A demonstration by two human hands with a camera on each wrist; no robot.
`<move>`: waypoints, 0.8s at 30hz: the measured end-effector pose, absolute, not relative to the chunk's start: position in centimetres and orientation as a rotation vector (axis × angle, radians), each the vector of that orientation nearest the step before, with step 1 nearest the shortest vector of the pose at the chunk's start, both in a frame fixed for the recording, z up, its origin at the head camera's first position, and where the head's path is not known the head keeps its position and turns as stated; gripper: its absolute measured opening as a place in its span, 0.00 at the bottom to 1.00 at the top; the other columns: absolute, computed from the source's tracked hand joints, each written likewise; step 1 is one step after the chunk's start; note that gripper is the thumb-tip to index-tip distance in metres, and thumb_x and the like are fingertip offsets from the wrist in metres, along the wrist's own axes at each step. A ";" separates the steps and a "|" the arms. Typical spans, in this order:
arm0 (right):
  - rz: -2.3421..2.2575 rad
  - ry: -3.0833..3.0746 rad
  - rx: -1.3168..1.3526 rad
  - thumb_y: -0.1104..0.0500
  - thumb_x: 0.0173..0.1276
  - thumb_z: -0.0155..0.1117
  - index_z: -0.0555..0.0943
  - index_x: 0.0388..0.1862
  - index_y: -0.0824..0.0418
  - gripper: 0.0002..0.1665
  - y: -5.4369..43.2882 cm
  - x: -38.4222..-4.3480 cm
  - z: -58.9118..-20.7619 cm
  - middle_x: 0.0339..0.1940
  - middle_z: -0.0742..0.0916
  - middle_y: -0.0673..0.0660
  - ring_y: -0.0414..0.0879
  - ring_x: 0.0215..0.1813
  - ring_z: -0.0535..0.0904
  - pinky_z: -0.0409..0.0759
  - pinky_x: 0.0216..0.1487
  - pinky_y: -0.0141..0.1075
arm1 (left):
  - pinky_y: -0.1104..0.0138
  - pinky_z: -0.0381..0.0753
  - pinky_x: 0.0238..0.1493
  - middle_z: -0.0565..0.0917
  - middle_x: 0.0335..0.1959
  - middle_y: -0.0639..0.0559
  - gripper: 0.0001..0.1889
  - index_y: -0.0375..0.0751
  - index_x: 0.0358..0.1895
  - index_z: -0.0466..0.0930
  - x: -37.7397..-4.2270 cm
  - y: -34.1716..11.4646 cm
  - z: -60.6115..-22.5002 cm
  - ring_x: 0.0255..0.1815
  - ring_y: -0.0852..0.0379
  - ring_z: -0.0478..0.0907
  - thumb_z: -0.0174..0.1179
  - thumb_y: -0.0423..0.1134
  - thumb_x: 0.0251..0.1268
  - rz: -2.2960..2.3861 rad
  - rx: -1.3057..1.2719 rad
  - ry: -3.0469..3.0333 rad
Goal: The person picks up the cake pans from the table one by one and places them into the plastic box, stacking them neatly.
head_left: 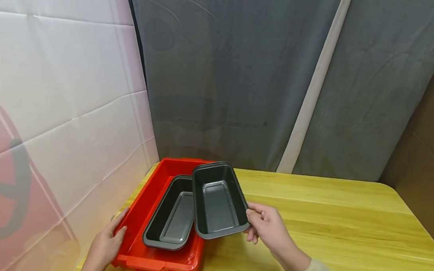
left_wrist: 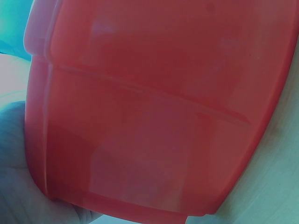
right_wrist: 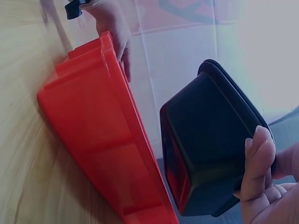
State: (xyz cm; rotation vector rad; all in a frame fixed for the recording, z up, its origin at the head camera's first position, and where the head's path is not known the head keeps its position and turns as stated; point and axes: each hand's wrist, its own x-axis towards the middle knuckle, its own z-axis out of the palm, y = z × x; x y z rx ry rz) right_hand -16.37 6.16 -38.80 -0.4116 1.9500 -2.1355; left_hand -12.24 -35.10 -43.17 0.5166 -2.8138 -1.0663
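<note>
My right hand (head_left: 270, 228) pinches the near right corner of a dark grey loaf pan (head_left: 219, 205), thumb on the rim and fingers beneath. This pan is held tilted above the right side of a red plastic bin (head_left: 140, 206). Inside the bin lies a second dark loaf pan (head_left: 168, 225), partly covered by the raised one. At the bin's left rim, my left hand (head_left: 104, 245) grips the edge with the thumb on the inner side. The right wrist view shows the raised pan's underside (right_wrist: 205, 135), apart from the bin's outer wall (right_wrist: 103, 121).
A yellow wood-grain table (head_left: 328, 223) extends to the right of the bin. White printed fabric (head_left: 68, 74) hangs along the left, and a grey curtain (head_left: 222, 80) stands behind the table. A brown panel (head_left: 421, 146) borders the right side.
</note>
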 end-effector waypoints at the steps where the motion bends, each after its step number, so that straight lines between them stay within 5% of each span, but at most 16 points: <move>1: -2.137 1.946 -0.418 0.66 0.74 0.50 0.69 0.65 0.78 0.24 6.0 -16.4 -38.8 0.20 0.84 0.60 0.40 0.14 0.75 0.73 0.16 0.27 | 0.49 0.81 0.47 0.62 0.67 0.23 0.30 0.46 0.77 0.54 -12.2 -35.1 -43.2 0.53 0.32 0.72 0.48 0.34 0.74 -1.065 0.517 -2.815; 11: -2.147 1.920 -0.451 0.66 0.74 0.50 0.69 0.64 0.79 0.24 4.2 -16.5 -38.6 0.20 0.83 0.60 0.39 0.14 0.75 0.73 0.16 0.26 | 0.43 0.75 0.54 0.63 0.68 0.24 0.30 0.46 0.77 0.54 -12.2 -35.2 -43.2 0.56 0.31 0.70 0.47 0.34 0.74 -1.045 0.510 -2.820; 24: -2.203 1.849 -0.441 0.67 0.73 0.49 0.71 0.61 0.79 0.22 2.1 -17.1 -39.2 0.18 0.83 0.58 0.38 0.14 0.76 0.74 0.16 0.27 | 0.47 0.80 0.48 0.63 0.68 0.24 0.30 0.46 0.77 0.54 -12.4 -35.1 -43.2 0.53 0.32 0.72 0.48 0.34 0.74 -1.053 0.496 -2.812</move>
